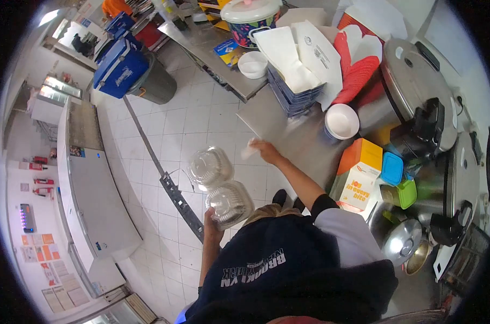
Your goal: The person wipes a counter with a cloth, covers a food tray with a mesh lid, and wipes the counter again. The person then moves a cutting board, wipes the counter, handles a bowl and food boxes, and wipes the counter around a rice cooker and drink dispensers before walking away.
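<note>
L hand [211,231] curls its fingers round the edge of a clear ridged plastic clamshell [230,205], seemingly open, above white floor tiles [197,112]. R hand [267,153] pinches a whitish flimsy scrap [249,150] nearby. Step: handling both; next move prob. calls for light grip.

A silvery stainless-steel counter [261,116] carries a stack of dark blue rectangular trays [294,101] near its corner. Just beside the stack is a round white bowl [342,121]. Farther along stands an orange-and-white cardboard carton [356,175], near a small blue-lidded plastic container [392,168]. A large metal pot with black handles [418,81] stands toward the wall side.

A grey metal table [202,43] adjoins the counter. On it are a floral-patterned pot with a white lid [250,29], a blue-and-yellow box [227,52] and, near the corner, a small white bowl [252,64].

A grey round bin [157,86] stands on the white tiled floor [164,119].
</note>
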Demonstrator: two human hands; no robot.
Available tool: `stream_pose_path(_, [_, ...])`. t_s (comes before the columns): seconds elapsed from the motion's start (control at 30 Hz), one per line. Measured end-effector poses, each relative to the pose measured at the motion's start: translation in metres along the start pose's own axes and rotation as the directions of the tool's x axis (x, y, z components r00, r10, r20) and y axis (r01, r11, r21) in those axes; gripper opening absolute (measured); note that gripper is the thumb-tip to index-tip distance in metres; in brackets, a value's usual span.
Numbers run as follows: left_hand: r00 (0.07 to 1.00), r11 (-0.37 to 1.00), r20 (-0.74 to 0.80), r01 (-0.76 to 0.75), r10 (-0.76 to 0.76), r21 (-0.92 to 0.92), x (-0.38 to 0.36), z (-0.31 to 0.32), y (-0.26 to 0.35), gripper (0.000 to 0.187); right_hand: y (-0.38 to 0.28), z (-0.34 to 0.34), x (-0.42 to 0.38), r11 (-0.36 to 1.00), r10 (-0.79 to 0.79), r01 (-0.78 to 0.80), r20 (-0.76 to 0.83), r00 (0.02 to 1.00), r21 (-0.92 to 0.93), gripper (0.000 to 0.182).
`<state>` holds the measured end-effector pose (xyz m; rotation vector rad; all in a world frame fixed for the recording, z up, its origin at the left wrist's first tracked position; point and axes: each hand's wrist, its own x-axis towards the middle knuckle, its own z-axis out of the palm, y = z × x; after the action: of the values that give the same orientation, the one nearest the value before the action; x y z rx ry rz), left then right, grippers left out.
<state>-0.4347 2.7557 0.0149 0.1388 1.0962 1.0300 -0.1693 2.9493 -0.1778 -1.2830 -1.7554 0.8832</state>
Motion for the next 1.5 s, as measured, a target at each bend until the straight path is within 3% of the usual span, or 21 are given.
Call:
stream_pose_path(0.07, [0.999,0.999,-0.019,-0.042,0.042,-0.014,-0.002,-0.003,0.000,0.058,-0.037,-0.008,0.012,0.969,0.042,-0.075,0.143,0.989,0.237,0.040])
stream_pose_path(0.13, [0.996,0.997,-0.055,-0.066,0.064,-0.032,-0.007,-0.007,0.002,0.058,-0.012,-0.016,0.031,0.999,0.039,-0.034,-0.190,0.981,0.027,0.044])
stream_pose_path(0.2, [0.993,0.997,-0.105,-0.061,0.055,-0.054,-0.012,-0.011,0.003,0.059,-0.008,-0.049,0.042,0.975,0.016,-0.118,-0.469,0.883,-0.190,0.037])
stream_pose_path(0.3, [0.998,0.999,-0.046,-0.033,0.031,-0.036,-0.002,-0.032,0.002,0.058,0.033,-0.048,0.038,0.869,-0.180,-0.119,-0.530,0.829,-0.480,0.035])
stream_pose_path(0.4, [1.000,1.000,-0.001,0.011,-0.011,0.024,0.013,-0.017,0.010,0.056,0.004,-0.026,0.009,0.987,-0.059,0.010,-0.306,0.950,-0.161,0.037])
stream_pose_path(0.47, [0.997,0.997,0.037,0.061,-0.063,0.054,0.034,-0.010,0.015,0.055,-0.014,-0.023,-0.020,0.995,0.092,-0.099,-0.182,0.979,-0.029,0.032])
stream_pose_path(0.53, [0.995,0.992,0.049,0.080,-0.085,0.095,0.056,0.011,0.021,0.054,-0.077,-0.051,-0.053,0.822,0.468,-0.317,-0.243,0.849,0.474,0.029])
stream_pose_path(0.6, [0.988,0.981,0.115,0.085,-0.106,0.176,0.080,0.035,0.026,0.055,-0.090,-0.076,-0.086,0.707,0.685,-0.410,-0.415,0.598,0.576,0.027])
stream_pose_path(0.67, [0.971,0.953,0.160,0.128,-0.177,0.275,0.109,0.061,0.028,0.057,-0.065,-0.098,-0.111,0.821,0.571,-0.313,-0.699,0.429,0.478,0.034])
stream_pose_path(0.73, [0.958,0.926,0.206,0.116,-0.199,0.358,0.145,0.080,0.020,0.056,-0.069,-0.139,-0.123,0.657,0.753,-0.188,-0.626,0.200,0.730,0.043])
stream_pose_path(0.8, [0.946,0.913,0.253,0.088,-0.202,0.398,0.186,0.097,0.005,0.054,-0.087,-0.188,-0.124,0.465,0.885,-0.328,-0.429,0.180,0.822,0.057])
stream_pose_path(0.9, [0.930,0.882,0.322,0.005,-0.178,0.471,0.242,0.112,-0.024,0.054,-0.094,-0.207,-0.101,0.606,0.745,-0.423,-0.667,0.005,0.674,0.060])
stream_pose_path(1.0, [0.880,0.888,0.435,-0.032,-0.192,0.458,0.231,0.148,-0.037,0.053,-0.026,-0.193,-0.085,0.579,0.732,-0.450,-0.676,-0.080,0.680,0.056])
stream_pose_path(1.07, [0.856,0.893,0.480,-0.052,-0.190,0.447,0.232,0.163,-0.039,0.053,-0.035,-0.187,-0.086,0.543,0.765,-0.480,-0.641,-0.055,0.689,0.054])
stream_pose_path(1.13, [0.863,0.896,0.480,-0.078,-0.160,0.438,0.244,0.164,-0.049,0.054,-0.067,-0.172,-0.100,0.549,0.792,-0.517,-0.607,0.070,0.657,0.052])
stream_pose_path(1.2, [0.965,0.296,0.245,-0.261,0.093,0.919,0.249,0.168,-0.047,0.055,-0.098,-0.150,-0.116,0.591,0.778,-0.538,-0.602,0.182,0.601,0.048])
stream_pose_path(1.23, [0.940,-0.095,0.206,-0.187,0.272,0.978,0.250,0.170,-0.046,0.055,-0.116,-0.145,-0.121,0.597,0.776,-0.550,-0.594,0.212,0.583,0.047])
stream_pose_path(1.33, [0.672,0.002,0.662,-0.702,0.331,0.712,0.191,0.195,-0.017,0.064,-0.155,-0.156,-0.127,0.598,0.800,-0.520,-0.427,0.421,0.609,0.049])
stream_pose_path(1.37, [0.742,0.411,0.668,-0.630,0.066,0.659,0.185,0.198,-0.013,0.067,-0.160,-0.158,-0.123,0.636,0.772,-0.585,-0.432,0.467,0.503,0.051])
stream_pose_path(1.43, [0.762,0.568,0.640,-0.487,-0.093,0.663,0.154,0.205,-0.016,0.064,-0.170,-0.157,-0.114,0.686,0.716,-0.677,-0.415,0.561,0.268,0.055])
stream_pose_path(1.5, [0.793,0.693,0.583,-0.319,-0.179,0.646,0.146,0.208,-0.020,0.061,-0.195,-0.174,-0.103,0.743,0.670,-0.613,-0.294,0.682,0.269,0.058])
